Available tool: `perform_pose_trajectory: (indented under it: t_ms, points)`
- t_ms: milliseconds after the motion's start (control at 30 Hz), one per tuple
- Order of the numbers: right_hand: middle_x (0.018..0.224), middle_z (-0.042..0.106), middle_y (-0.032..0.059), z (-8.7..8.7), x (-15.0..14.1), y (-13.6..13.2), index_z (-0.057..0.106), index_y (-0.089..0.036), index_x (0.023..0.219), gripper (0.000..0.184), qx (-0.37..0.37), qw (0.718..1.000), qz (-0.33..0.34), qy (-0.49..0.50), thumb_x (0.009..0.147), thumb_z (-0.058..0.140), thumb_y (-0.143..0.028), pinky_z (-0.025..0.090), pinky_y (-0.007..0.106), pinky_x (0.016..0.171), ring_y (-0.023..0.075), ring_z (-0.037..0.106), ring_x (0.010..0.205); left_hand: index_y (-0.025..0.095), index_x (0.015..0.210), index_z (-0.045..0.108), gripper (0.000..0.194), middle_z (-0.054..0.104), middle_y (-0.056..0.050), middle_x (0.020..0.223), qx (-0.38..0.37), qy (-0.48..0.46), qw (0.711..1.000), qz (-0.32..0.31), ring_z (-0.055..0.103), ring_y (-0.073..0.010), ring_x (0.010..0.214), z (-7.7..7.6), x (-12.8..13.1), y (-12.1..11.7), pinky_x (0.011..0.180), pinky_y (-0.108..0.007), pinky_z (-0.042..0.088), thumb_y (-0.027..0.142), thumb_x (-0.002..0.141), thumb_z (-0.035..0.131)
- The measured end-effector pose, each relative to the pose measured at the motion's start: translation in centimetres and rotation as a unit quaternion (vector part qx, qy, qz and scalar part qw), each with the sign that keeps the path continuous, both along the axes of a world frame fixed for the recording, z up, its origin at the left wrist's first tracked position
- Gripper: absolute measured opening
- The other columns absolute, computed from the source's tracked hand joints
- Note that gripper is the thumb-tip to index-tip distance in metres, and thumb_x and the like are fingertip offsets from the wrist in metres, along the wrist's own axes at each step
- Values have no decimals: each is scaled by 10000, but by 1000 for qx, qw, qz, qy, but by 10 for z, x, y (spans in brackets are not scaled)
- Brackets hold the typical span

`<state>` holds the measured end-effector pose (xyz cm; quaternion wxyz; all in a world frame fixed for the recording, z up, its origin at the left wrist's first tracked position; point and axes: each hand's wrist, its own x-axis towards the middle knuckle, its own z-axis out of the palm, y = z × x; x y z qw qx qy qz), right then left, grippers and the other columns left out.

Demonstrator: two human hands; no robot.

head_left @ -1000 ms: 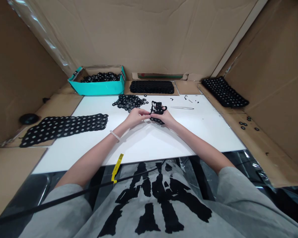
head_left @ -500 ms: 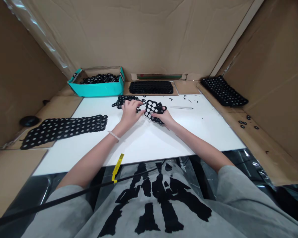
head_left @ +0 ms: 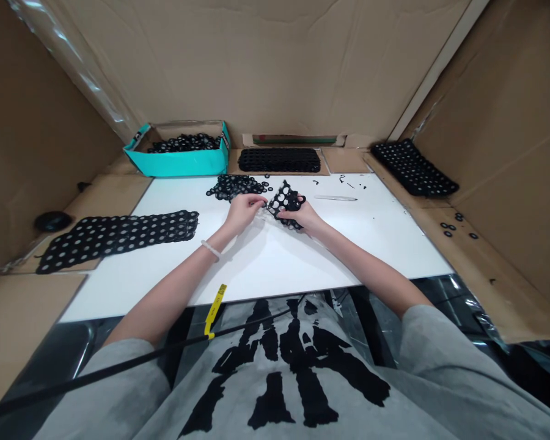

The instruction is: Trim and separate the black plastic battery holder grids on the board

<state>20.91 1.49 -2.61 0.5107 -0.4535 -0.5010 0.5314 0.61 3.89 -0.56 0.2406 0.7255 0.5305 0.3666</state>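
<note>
My right hand point(head_left: 306, 215) grips a small black mesh of linked rings point(head_left: 282, 198), raised on a slant above the white board, its thumb across the near side. Close to the mesh's left edge, my left hand point(head_left: 244, 211) is closed in a pinch on a small black ring point(head_left: 264, 204), partly covered by the fingertips. Whether that ring touches the mesh I cannot tell. Just behind the left hand lies a pile of loose black rings point(head_left: 236, 185).
A teal box point(head_left: 178, 164) of black rings stands at the back left. Larger black ring meshes lie at left point(head_left: 119, 235), back point(head_left: 279, 160) and right point(head_left: 415, 168). A pale pen-like tool point(head_left: 335, 198) rests on the white board point(head_left: 348, 244). A black cable crosses in front of me.
My left hand has drawn back slightly from the loose pile, its spread fingers closing into a pinch. The mesh in my right hand has tilted.
</note>
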Motion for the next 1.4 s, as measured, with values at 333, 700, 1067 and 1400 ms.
perform_pose_trajectory:
  t_ms: [333, 700, 1067, 1400]
  points:
    - [967, 683, 20, -11, 1, 5, 525, -192, 1023, 671, -17, 999, -45, -11, 448, 867, -232, 515, 396, 923, 195, 640, 918, 248, 1169, 684, 325, 609, -100, 1289, 133, 147, 977, 78, 418, -346, 1163, 9, -18, 1, 960, -493, 333, 308, 861, 604]
    - [894, 693, 11, 5, 0, -3, 571, -197, 950, 521, -24, 997, 44, 55, 529, 861, -295, 554, 326, 811, 176, 659, 838, 173, 836, 767, 232, 746, -58, 825, -42, -37, 996, -71, 615, -221, 773, 1, 18, -20, 739, -334, 453, 367, 718, 719]
    - [900, 699, 30, -1, 3, 0, 596, -185, 1020, 601, -59, 998, -10, -10, 490, 865, -277, 572, 384, 729, 194, 656, 770, 222, 1134, 715, 337, 669, -95, 1221, 127, 25, 986, 105, 515, -304, 1143, 8, -22, 8, 1009, -470, 352, 319, 819, 649]
    - [853, 705, 39, 9, 1, -6, 635, -159, 881, 430, -25, 997, 67, 38, 565, 849, -358, 559, 328, 746, 170, 648, 748, 194, 869, 765, 271, 743, -57, 860, 24, 20, 994, -104, 599, -241, 858, 5, 16, -21, 795, -356, 447, 419, 722, 731]
